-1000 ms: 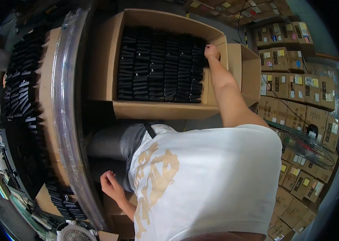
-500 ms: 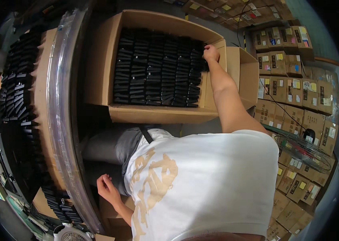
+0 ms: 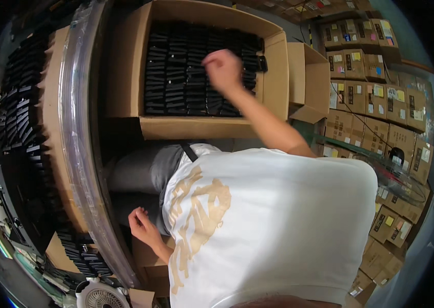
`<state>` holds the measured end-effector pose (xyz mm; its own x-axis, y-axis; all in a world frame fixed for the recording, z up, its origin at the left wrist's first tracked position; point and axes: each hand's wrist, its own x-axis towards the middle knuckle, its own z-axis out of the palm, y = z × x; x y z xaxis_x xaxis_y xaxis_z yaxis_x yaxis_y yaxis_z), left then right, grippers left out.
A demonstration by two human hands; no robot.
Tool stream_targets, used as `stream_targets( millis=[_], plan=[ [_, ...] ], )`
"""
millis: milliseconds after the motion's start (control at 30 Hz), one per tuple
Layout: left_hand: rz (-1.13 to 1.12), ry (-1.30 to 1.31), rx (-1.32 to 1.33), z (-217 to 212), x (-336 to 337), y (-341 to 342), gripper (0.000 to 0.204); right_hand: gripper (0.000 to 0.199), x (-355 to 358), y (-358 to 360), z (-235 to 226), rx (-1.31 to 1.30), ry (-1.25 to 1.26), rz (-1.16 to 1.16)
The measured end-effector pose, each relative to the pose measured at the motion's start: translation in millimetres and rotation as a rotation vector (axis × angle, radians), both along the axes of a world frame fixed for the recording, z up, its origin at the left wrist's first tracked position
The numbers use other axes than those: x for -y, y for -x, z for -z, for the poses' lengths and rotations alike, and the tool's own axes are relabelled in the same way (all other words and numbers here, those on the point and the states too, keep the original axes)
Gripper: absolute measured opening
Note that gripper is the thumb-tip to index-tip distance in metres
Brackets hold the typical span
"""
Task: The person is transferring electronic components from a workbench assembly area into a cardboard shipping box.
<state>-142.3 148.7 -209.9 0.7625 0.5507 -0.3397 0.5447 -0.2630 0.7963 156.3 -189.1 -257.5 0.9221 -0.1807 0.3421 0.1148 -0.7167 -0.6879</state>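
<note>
My right hand (image 3: 223, 71) hangs over an open cardboard box (image 3: 201, 127), above packed rows of thin black oblong pieces (image 3: 178, 72). Its fingers are bent but smeared by motion, and whether anything is in them is hidden. At the right end of the rows, one black piece (image 3: 262, 63) stands apart next to the box's inner wall. Low beside my lap, my left hand (image 3: 144, 225) has its fingers curled in, with nothing visible in them. It is near the plastic-covered table edge (image 3: 81, 128).
More black pieces (image 3: 19, 113) stand in rows on the table at left, beside a black device (image 3: 14, 200) with a red display. A white fan (image 3: 101, 295) sits at lower left. Another open carton (image 3: 312, 82) adjoins the box. Stacked cartons (image 3: 376, 105) and a wire-caged fan (image 3: 397, 179) are at right.
My right hand has left the box's right end and swung left over the rows. A black piece now shows where it was. My left hand has barely moved; the view has shifted somewhat.
</note>
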Motion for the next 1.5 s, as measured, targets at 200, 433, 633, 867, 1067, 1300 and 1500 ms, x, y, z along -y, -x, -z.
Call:
stream_targets(
  millis=[200,433,633,867,1067,1300,1500],
  plan=[
    [0.214,-0.085,0.220,0,-1,-7,0.017,0.012,-230,126,-76,0.085,-0.772,-1.123],
    [0.383,-0.307,0.139,-11,-19,28,0.022,0.010,-323,193,-78,0.126,-0.431,-1.911],
    [0.130,-0.476,0.257,-33,-53,67,0.021,0.021,-337,212,-87,-0.296,-0.593,-1.820],
    [-0.659,-0.572,0.313,-85,-102,112,0.013,0.024,-339,207,-69,-0.668,-0.327,-1.832],
    [-0.760,-1.019,0.005,-60,-152,116,0.044,0.025,-360,191,-110,-0.437,-0.088,-1.793],
    [-0.657,-0.800,-0.134,-53,-172,87,0.054,0.028,-451,196,-133,0.000,0.321,-1.609],
    [-0.575,-0.709,-0.253,-54,-171,88,0.054,0.036,-477,225,-116,0.017,0.617,-1.530]
  ],
)
